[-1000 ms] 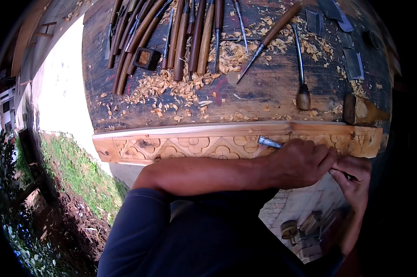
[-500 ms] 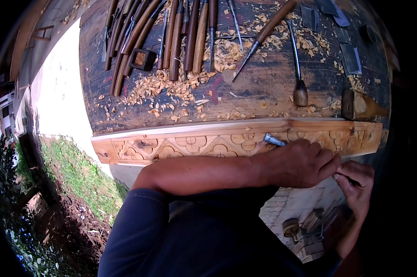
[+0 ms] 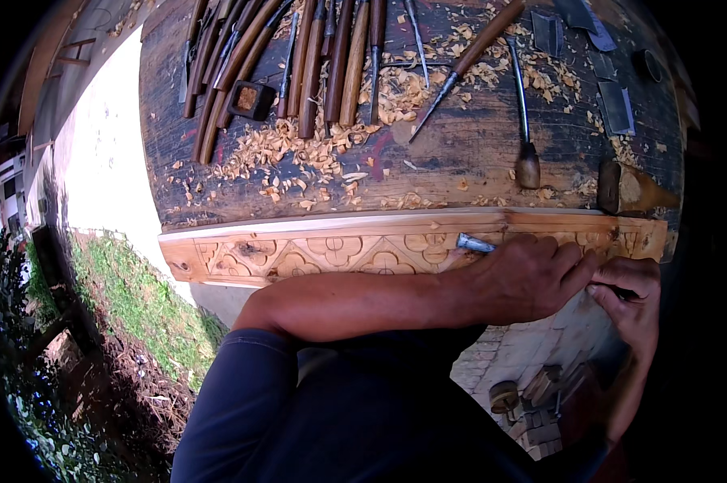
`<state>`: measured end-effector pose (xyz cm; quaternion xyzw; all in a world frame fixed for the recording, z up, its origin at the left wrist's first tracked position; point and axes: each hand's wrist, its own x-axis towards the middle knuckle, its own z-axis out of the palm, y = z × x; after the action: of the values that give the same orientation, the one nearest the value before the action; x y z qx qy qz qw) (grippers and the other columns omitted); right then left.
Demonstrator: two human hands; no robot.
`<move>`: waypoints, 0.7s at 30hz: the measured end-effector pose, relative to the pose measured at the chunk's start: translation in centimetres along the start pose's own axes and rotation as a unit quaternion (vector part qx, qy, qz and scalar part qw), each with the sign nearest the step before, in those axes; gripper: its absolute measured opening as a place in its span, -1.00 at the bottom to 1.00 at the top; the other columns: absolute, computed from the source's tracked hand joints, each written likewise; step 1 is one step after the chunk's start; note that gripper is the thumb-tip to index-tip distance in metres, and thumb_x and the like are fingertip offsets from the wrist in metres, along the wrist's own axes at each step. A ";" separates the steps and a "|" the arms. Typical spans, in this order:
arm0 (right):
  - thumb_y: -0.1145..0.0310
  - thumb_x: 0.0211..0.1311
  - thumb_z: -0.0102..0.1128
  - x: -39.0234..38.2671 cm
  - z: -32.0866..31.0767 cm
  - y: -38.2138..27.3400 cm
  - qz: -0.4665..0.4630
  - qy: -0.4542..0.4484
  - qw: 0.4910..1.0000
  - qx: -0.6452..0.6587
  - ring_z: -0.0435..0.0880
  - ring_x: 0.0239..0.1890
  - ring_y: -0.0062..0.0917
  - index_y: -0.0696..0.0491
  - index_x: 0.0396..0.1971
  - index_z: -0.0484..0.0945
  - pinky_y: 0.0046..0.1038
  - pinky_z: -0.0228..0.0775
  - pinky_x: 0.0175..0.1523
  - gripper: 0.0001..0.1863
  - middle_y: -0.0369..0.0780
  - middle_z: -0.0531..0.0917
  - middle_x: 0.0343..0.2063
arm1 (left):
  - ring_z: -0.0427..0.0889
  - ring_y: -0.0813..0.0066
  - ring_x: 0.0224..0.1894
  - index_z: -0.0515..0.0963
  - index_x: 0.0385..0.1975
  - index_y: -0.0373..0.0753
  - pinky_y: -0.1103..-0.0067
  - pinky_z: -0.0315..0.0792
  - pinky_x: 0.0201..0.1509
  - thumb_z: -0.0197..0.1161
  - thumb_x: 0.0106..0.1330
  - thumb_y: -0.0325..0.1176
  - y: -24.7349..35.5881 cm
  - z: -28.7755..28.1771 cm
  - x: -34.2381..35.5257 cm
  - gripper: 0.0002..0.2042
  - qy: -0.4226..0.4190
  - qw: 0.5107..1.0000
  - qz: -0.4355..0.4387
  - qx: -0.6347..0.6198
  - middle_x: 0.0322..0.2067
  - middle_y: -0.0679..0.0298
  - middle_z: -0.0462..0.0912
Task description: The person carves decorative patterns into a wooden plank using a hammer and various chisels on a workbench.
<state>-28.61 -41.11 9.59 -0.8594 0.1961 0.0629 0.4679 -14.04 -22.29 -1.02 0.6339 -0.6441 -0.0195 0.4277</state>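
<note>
A long pale board (image 3: 343, 249) carved with a row of quatrefoils and arches lies along the near edge of the bench. My left arm crosses in front of it, and my left hand (image 3: 528, 278) is closed over its right part. From that fist a slim tool's blue-grey, metal-looking end (image 3: 476, 242) sticks out to the left; the rest is covered by the fingers. Against the left fingertips, at the board's near edge, my right hand (image 3: 631, 294) is closed with thumb and fingers together. What it pinches is hidden.
Wooden-handled carving tools (image 3: 307, 72) lie in a row at the back left, near a small dark square box (image 3: 250, 102). Wood shavings (image 3: 299, 157) cover much of the bench. A gouge (image 3: 527, 121), a mallet (image 3: 633, 189) and sandpaper pieces (image 3: 615, 109) are at the right.
My right hand has moved up and slightly right, nearer the board's edge. My left hand has shifted a little the same way, still closed. The view has shifted slightly.
</note>
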 end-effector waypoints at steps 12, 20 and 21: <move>0.73 -0.03 0.54 1.7 -0.4 -2.3 0.008 -0.028 0.999 -0.014 0.82 -0.42 -0.41 0.25 -0.20 0.87 -0.47 0.55 -0.28 -0.69 -0.09 0.84 -0.43 | 0.59 0.51 -0.38 0.67 0.21 -0.38 0.53 0.45 -0.45 0.32 0.35 -0.31 -0.1 -0.4 -0.2 -0.54 0.052 0.999 -0.014 0.007 -0.32 0.32 0.52; 0.78 -0.01 0.49 -0.8 -0.7 -1.8 0.040 -0.006 0.999 -0.011 0.83 -0.40 -0.44 0.26 -0.19 0.87 -0.50 0.57 -0.25 -0.68 -0.09 0.84 -0.42 | 0.61 0.49 -0.32 0.66 0.22 -0.37 0.55 0.49 -0.40 0.31 0.37 -0.33 -0.1 -0.3 0.1 -0.56 0.035 0.998 0.039 -0.020 -0.31 0.34 0.54; 0.78 -0.01 0.48 -0.9 -0.5 -2.0 0.038 0.003 0.999 -0.009 0.82 -0.41 -0.44 0.27 -0.19 0.86 -0.50 0.56 -0.26 -0.68 -0.09 0.84 -0.42 | 0.61 0.49 -0.32 0.66 0.22 -0.37 0.55 0.50 -0.40 0.31 0.38 -0.33 0.0 -0.3 0.2 -0.56 0.034 0.998 0.042 -0.028 -0.31 0.34 0.54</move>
<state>-28.72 -40.32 11.73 -0.8559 0.2291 0.0801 0.4566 -13.81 -22.33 -0.77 0.5939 -0.6545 0.0022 0.4678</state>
